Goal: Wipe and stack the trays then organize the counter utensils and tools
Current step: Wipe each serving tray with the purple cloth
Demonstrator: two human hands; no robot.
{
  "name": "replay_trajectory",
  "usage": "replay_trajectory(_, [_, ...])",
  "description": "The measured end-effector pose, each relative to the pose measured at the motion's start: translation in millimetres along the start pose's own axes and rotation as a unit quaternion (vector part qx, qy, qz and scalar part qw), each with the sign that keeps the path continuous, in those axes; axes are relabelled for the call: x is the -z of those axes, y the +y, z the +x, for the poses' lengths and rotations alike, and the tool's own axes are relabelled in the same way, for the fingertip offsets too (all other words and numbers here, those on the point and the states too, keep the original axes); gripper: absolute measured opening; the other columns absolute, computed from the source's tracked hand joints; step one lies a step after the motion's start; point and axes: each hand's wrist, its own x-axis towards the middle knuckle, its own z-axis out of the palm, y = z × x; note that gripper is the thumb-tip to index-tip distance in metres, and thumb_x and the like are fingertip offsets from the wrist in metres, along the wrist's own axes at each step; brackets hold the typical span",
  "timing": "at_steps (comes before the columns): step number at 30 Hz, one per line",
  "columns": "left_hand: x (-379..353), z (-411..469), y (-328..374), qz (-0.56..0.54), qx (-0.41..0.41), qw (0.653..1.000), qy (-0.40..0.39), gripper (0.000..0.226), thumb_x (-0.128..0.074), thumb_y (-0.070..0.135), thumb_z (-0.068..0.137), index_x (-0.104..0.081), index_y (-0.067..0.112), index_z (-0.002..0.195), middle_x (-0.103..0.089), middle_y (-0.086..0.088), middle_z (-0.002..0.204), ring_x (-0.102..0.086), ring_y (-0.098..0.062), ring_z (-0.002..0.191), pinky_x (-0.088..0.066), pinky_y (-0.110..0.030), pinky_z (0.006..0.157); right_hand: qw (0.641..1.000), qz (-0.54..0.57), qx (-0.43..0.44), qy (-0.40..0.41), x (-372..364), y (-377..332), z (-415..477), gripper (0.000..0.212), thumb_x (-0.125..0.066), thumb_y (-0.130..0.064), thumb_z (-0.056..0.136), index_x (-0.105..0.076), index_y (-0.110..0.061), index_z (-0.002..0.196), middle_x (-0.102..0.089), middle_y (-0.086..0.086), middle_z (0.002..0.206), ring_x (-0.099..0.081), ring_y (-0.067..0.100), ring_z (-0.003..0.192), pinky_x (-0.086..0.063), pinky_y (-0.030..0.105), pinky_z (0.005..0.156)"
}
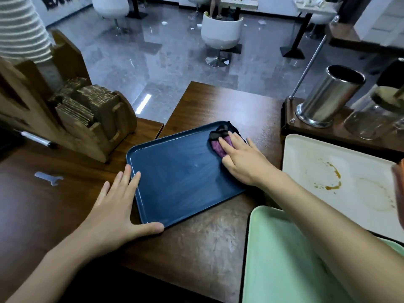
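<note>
A dark blue tray lies on the brown counter in the middle of the head view. My left hand rests flat against the tray's left and near edge, fingers spread, holding nothing. At the tray's far right corner my right hand presses down on a purple and black cloth. A cream tray with brown ring stains sits to the right. A pale green tray lies at the near right, partly under my right forearm.
A wooden holder stacked with brown coasters stands at the left, with a white marker pen beside it. A small flat metal wrench lies on the counter. A steel cylinder and glass jars stand on a raised board at the right.
</note>
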Motion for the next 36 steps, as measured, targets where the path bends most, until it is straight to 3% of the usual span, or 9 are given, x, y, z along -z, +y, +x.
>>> replay_trajectory(6, [3.4,0.2,-0.4,0.011,-0.006,1.000,-0.023,0.149,-0.026,0.114,0.034,0.037,0.034,0.142,0.046,0.004,0.155,0.033,-0.014,0.148,0.012,-0.042,0.125,1.000,0.019,-0.007,0.014,2.0,-26.6,31.8,0.066,-0.037,-0.031,0.100,-0.016,-0.018,0.161,-0.002,0.016,0.168,-0.002,0.029,0.155,-0.002,0.046,0.125])
replay_trajectory(14, [8.1,0.1,4.5,0.026,0.007,1.000,-0.016,0.163,-0.023,0.114,0.031,0.027,0.022,0.156,0.038,0.001,0.161,0.023,-0.015,0.152,0.005,-0.041,0.126,0.979,0.053,0.195,0.028,-28.0,-97.1,-31.0,0.056,-0.053,-0.033,0.100,-0.038,-0.024,0.154,-0.026,0.006,0.164,-0.025,0.028,0.149,-0.022,0.046,0.121])
replay_trajectory(17, [11.5,-3.0,7.0,0.029,0.013,0.999,-0.017,0.163,-0.024,0.115,0.033,0.024,0.022,0.158,0.036,0.003,0.161,0.021,-0.015,0.153,0.002,-0.043,0.126,0.971,0.071,0.223,0.049,-26.7,-96.1,-43.9,0.049,-0.054,-0.017,0.093,-0.056,-0.023,0.141,-0.052,0.003,0.148,-0.047,0.026,0.132,-0.043,0.046,0.102])
replay_trajectory(19, [14.8,-7.0,12.7,0.037,0.021,0.999,-0.013,0.163,-0.023,0.115,0.033,0.021,0.022,0.159,0.033,0.003,0.163,0.019,-0.015,0.154,0.001,-0.045,0.126,0.968,0.107,0.221,0.050,-20.9,-92.0,-55.6,0.049,-0.049,-0.014,0.089,-0.061,-0.023,0.136,-0.060,0.000,0.136,-0.054,0.025,0.122,-0.047,0.043,0.094])
replay_trajectory(23, [15.7,-18.8,28.9,0.026,0.010,0.999,0.033,0.162,-0.016,0.114,0.034,0.010,0.019,0.162,0.028,0.004,0.165,0.023,-0.010,0.151,0.003,-0.041,0.125,0.955,0.208,0.192,0.091,-0.8,-73.8,-90.6,0.051,-0.052,-0.011,0.094,-0.057,-0.026,0.142,-0.049,-0.007,0.152,-0.049,0.019,0.134,-0.043,0.035,0.105])
replay_trajectory(26, [3.8,-39.4,62.3,-0.065,-0.050,0.992,0.092,0.140,-0.028,0.107,0.051,0.000,0.026,0.162,0.015,0.013,0.165,0.019,-0.002,0.151,0.003,-0.031,0.124,0.943,0.249,0.180,0.125,12.0,-49.2,-126.8,0.050,-0.054,-0.012,0.097,-0.054,-0.028,0.144,-0.042,-0.009,0.156,-0.043,0.016,0.141,-0.040,0.039,0.111])
replay_trajectory(31, [-53.3,-91.5,155.5,-0.190,-0.107,0.959,0.180,0.074,-0.048,0.063,0.095,-0.022,0.035,0.158,-0.009,0.034,0.157,0.006,0.020,0.145,-0.008,-0.032,0.128,0.927,0.296,0.169,0.157,11.0,10.2,-194.3,0.049,-0.057,-0.013,0.096,-0.056,-0.028,0.142,-0.043,-0.004,0.155,-0.042,0.014,0.142,-0.036,0.036,0.117])
replay_trajectory(33, [-80.9,-111.2,183.8,-0.221,-0.112,0.952,0.182,0.070,-0.046,0.061,0.094,-0.027,0.036,0.157,-0.016,0.031,0.159,0.000,0.017,0.147,-0.011,-0.034,0.128,0.927,0.294,0.167,0.162,7.2,30.1,-219.8,0.049,-0.057,-0.013,0.096,-0.057,-0.030,0.141,-0.043,-0.006,0.154,-0.044,0.014,0.141,-0.038,0.034,0.115])
replay_trajectory(36, [-107.6,-138.5,211.1,-0.231,-0.090,0.956,0.160,0.083,-0.047,0.072,0.091,-0.018,0.035,0.160,-0.005,0.033,0.158,0.005,0.024,0.142,-0.004,-0.018,0.123,0.936,0.264,0.172,0.157,1.6,51.5,-251.3,0.049,-0.057,-0.014,0.096,-0.056,-0.032,0.141,-0.042,-0.008,0.155,-0.046,0.016,0.138,-0.040,0.028,0.109])
